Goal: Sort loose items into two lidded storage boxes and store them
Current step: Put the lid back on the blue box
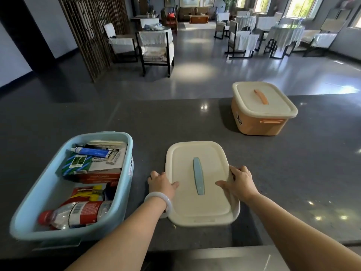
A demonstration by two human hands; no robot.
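Note:
A cream lid (197, 151) with a blue handle lies flat on the dark counter in front of me. My left hand (161, 183) grips its left edge, thumb on top. My right hand (239, 182) grips its right edge the same way. To the left stands an open light-blue box (41, 194) holding a water bottle (78, 213), a tube, small cartons and other items. At the far right an orange box (257, 125) sits with its cream lid (263, 98) on.
The dark stone counter (175, 122) ends just behind the orange box. Beyond it is a grey floor with chairs and covered tables (156, 44). A wooden lattice screen (91, 30) stands at the back left.

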